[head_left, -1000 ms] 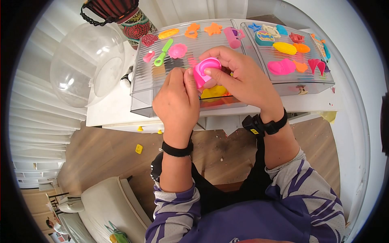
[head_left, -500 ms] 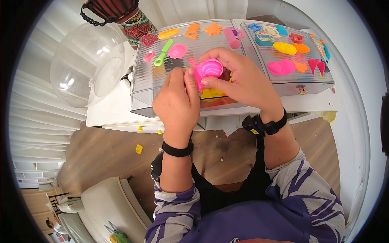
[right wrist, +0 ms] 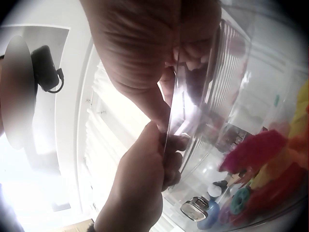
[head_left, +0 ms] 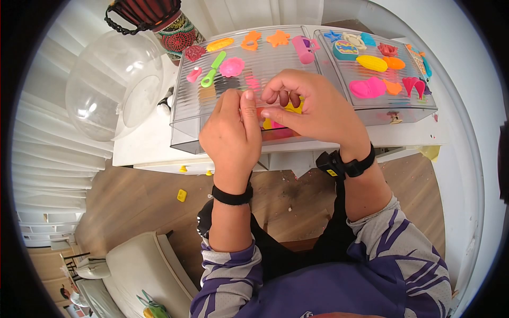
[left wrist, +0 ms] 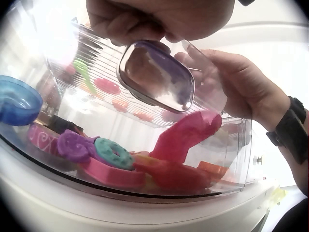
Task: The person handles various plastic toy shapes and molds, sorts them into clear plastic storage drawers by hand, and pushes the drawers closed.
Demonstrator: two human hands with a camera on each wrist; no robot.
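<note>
My left hand [head_left: 230, 127] is at the front of the left clear plastic box, its fingers curled over the edge of a clear drawer front [right wrist: 179, 104], thumb on top. Just below those fingers, a shiny rounded metal handle [left wrist: 157, 75] shows in the left wrist view. My right hand [head_left: 318, 108] hangs over the drawer on the other side of that panel, fingers loosely bent, thumb apart, with nothing between them. Inside the drawer lie a bright pink toy piece [left wrist: 186, 135], a teal ring [left wrist: 113, 152], a purple swirl piece [left wrist: 73, 146] and red and yellow pieces.
On the box tops lie toy pieces, among them a green tool [head_left: 213, 69], a pink shell-like mold [head_left: 232, 67] and a yellow corn cob [head_left: 372, 63]. A clear globe [head_left: 114, 87] and a patterned drum [head_left: 177, 37] stand to the left. A yellow piece [head_left: 182, 195] is on the floor.
The right hand turned a pink ridged toy mold over, then let go of it, and pink now shows lower down in the drawer. The left hand has stayed in place.
</note>
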